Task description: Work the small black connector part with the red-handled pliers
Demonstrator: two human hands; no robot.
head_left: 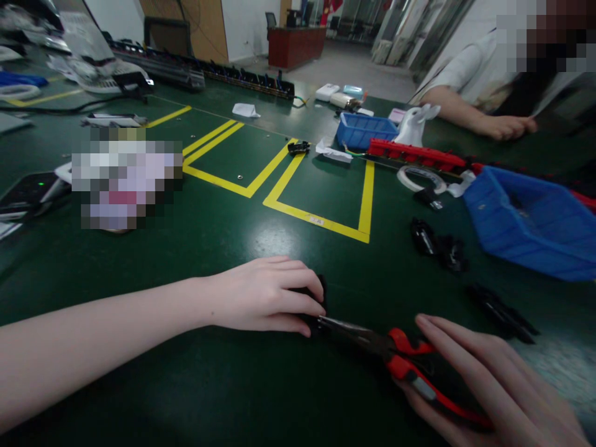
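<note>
My left hand (272,295) rests low over the green table with its fingers curled round a small black part (321,292), most of which the fingers hide. From the lower right, my right hand (498,379) grips red-handled needle-nose pliers (395,351). The tips of the pliers meet the black part beside my left fingertips. Whether the jaws are clamped on it I cannot tell. To the right lie black plastic parts (437,245) and another long black part (503,313).
A large blue bin (535,217) stands at the right, a smaller blue bin (365,129) farther back. Red strip (419,155), white tape roll (421,179) and crumpled paper (333,152) lie near them. Yellow tape (321,223) marks the table. Across it, a person's hand (505,127) rests.
</note>
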